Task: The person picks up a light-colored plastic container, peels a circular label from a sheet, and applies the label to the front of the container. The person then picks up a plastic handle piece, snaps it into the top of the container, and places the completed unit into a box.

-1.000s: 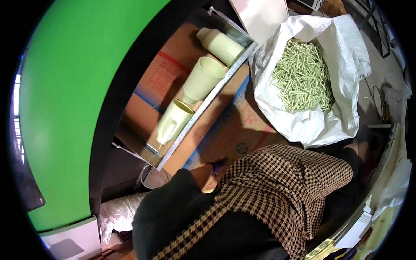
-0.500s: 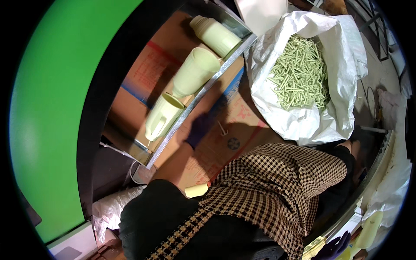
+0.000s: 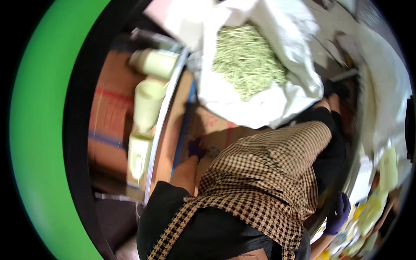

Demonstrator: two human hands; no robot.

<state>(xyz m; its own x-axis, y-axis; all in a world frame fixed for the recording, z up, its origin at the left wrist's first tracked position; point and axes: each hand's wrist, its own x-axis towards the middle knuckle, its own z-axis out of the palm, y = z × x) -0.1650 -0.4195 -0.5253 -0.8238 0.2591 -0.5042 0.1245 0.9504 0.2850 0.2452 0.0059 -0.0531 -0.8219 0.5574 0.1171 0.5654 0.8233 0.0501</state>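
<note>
Flattened cardboard carries the gloved left hand, grip unreadable, while the right hand hangs loosely curled, empty; leaning could spill the sack.

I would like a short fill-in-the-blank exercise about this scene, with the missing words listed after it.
1. The white sack is full of small ____ pieces.
2. Three pale green cups lie in a row on a ____ box.
3. The left hand wears a dark ____.
4. The cloth over the lap has a ____ pattern.

Missing words: green; cardboard; glove; checked
</note>
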